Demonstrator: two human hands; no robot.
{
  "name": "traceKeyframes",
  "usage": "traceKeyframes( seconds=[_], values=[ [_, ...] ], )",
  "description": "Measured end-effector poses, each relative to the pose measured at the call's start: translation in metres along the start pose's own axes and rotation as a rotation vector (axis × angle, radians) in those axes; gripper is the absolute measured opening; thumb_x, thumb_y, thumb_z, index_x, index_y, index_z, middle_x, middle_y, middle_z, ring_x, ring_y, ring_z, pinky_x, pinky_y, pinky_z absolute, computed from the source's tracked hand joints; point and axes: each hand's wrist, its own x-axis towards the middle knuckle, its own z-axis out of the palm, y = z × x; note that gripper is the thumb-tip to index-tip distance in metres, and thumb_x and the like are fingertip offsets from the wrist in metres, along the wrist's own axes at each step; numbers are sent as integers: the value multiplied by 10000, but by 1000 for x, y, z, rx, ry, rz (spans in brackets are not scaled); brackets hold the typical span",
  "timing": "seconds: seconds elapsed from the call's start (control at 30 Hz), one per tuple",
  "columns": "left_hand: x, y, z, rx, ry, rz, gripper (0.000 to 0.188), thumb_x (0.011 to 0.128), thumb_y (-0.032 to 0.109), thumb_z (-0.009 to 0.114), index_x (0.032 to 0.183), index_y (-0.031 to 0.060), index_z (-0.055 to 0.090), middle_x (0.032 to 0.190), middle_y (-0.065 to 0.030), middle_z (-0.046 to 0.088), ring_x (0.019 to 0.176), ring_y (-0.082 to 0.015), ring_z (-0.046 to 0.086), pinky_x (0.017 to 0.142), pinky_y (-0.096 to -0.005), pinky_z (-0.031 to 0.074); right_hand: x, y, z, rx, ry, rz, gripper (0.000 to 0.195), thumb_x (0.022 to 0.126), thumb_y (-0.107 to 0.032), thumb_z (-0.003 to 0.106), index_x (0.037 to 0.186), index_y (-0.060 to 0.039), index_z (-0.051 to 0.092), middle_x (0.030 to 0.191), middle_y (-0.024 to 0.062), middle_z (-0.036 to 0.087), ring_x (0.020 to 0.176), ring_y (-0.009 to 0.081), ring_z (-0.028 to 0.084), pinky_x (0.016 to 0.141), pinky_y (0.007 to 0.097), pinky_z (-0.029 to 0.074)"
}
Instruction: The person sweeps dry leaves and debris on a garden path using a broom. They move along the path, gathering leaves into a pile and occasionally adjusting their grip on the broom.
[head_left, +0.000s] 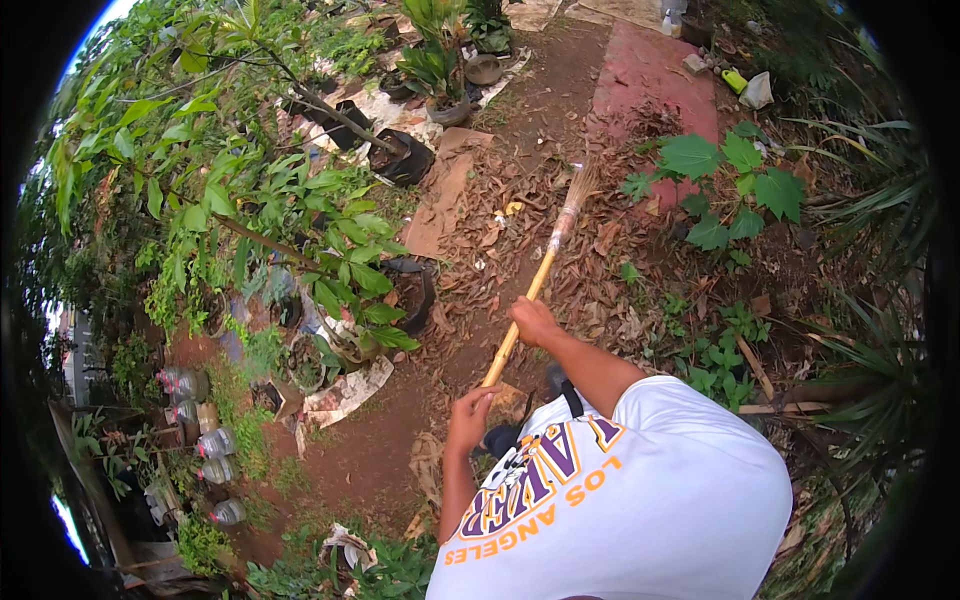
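A broom (541, 277) with a yellow bamboo-like handle and thin stiff bristles slants from my body up towards the top of the view. My right hand (534, 321) is closed around the middle of its handle. My left hand (473, 411) grips the handle near its end, closer to my body. The bristles touch dry brown leaves (487, 217) heaped on the bare soil. Some of those leaves lie on the edge of a red mat (622, 90) beyond the broom head.
Left of the leaves are a brown flat sheet (442, 202), a black plant bag (402, 157) and a leafy sapling (360, 277). Clear plastic bottles (217, 442) line the far left. A broad-leaved plant (709, 187) grows at the right, with a yellow-green container (734, 80) above it.
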Motion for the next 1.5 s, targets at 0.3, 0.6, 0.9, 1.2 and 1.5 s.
traceKeyframes(
  seconds=[0.3,0.6,0.9,1.2,1.5],
  values=[
    [-81,110,-45,344,289,-213,239,981,229,650,1104,77,787,863,-160,759,773,-278,740,729,-405,553,0,-107,5,173,-359,-330,179,758,-172,753,921,-100,740,934,165,733,916,406,709,811,507,572],
    [-120,183,-20,783,157,-588,230,952,294,691,1028,104,795,879,-247,722,838,-435,710,756,-514,560,-54,-183,71,362,-669,-690,205,806,-242,739,983,-139,736,1070,136,730,1088,361,686,899,483,542],
    [-71,99,-3,482,178,-379,230,937,207,685,1063,42,786,843,-249,716,791,-414,711,760,-452,548,-42,-93,81,91,-688,-279,380,832,-181,748,1207,-161,695,1283,149,663,1206,349,643,992,442,525],
    [-155,70,-99,12,187,-496,262,976,219,714,1116,7,779,698,22,654,618,-131,546,596,-362,465,-56,-174,24,-8,-464,-336,213,790,-161,783,980,-66,769,988,170,754,990,334,736,827,463,593],
    [-223,164,-38,606,427,-824,306,963,373,679,1111,130,792,819,-190,732,794,-335,741,744,-441,554,-91,-290,69,174,-703,-880,140,785,-145,735,924,-154,746,945,137,743,939,369,729,762,485,579]
  ],
)
